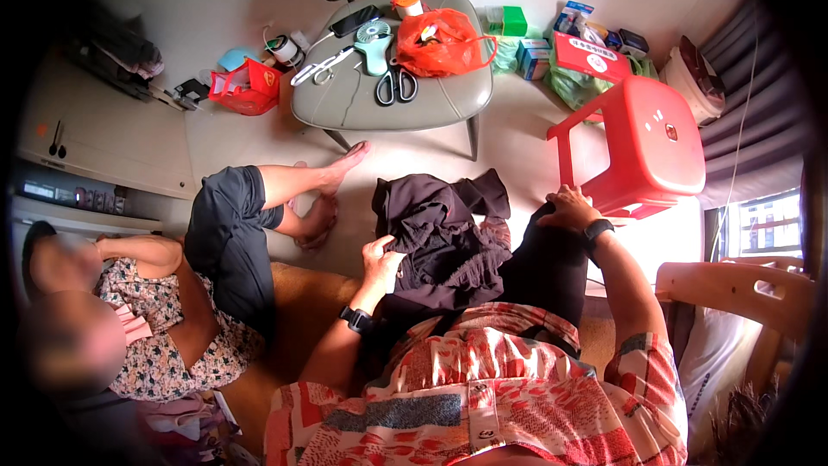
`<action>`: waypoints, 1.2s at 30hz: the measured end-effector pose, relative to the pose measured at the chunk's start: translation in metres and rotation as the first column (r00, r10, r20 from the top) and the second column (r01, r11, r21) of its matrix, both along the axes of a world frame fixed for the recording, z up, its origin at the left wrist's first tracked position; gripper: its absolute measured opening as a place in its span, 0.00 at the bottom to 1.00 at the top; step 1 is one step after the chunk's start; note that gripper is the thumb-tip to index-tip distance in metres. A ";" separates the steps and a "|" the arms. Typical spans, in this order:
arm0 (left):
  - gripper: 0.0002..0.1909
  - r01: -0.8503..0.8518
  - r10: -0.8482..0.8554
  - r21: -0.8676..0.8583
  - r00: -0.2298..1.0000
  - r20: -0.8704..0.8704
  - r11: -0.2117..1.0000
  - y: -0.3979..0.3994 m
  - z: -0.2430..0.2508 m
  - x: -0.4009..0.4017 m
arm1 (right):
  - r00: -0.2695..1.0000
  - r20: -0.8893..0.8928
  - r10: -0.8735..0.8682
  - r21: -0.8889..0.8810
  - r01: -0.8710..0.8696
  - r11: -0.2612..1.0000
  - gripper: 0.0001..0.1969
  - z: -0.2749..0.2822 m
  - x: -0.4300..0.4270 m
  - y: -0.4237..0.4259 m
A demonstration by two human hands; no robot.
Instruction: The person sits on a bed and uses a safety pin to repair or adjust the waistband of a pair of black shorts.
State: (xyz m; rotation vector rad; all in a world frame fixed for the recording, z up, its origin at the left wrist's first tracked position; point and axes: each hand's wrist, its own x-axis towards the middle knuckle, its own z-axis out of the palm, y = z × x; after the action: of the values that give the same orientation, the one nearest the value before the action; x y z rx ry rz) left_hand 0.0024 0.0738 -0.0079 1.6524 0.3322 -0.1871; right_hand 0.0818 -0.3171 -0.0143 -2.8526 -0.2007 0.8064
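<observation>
Across my lap lies a crumpled dark garment [446, 239] with a gathered waistband. My left hand [383, 262] pinches its left edge between thumb and fingers. My right hand [569, 208] rests on my right knee with its fingers apart, holding nothing, close to a leg of the red plastic stool [673, 136]. Ahead stands a grey padded chair [336, 100]. Its seat holds black-handled scissors [396, 85], a light green handheld fan [374, 52], a smartphone [354, 21], a white-handled tool [323, 68], a red plastic bag [440, 45] and an orange-lidded container [407, 4].
Another person [174, 323] sits at my left, legs stretched towards the chair. A red bag [246, 87] stands left of the chair; a red box [592, 57] and green bags [569, 87] lie right of it. A wooden chair [731, 291] is at my right.
</observation>
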 end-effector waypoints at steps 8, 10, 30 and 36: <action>0.16 -0.046 0.047 0.040 0.999 -0.017 0.998 0.002 0.002 -0.010 | 1.000 0.009 -0.024 0.000 0.024 1.000 0.35 -0.005 -0.005 0.002; 0.18 -0.053 0.054 0.017 0.998 -0.027 0.998 0.008 -0.007 -0.009 | 1.000 0.015 -0.006 -0.043 0.006 0.999 0.35 -0.004 -0.005 0.005; 0.07 -0.043 0.022 0.093 0.976 0.215 0.995 -0.011 0.006 -0.003 | 0.996 -0.027 -0.085 -0.126 0.081 0.989 0.32 -0.012 -0.007 0.004; 0.07 -0.031 -0.002 0.143 0.973 0.229 0.989 -0.005 0.001 0.000 | 0.993 -0.036 -0.114 -0.120 0.109 0.987 0.31 -0.001 -0.007 0.007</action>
State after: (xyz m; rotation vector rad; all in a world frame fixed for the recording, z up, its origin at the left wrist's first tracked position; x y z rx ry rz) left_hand 0.0029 0.0691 -0.0070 1.7949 0.1861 0.0406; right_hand 0.0743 -0.3097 -0.0158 -2.9208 0.0132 0.8823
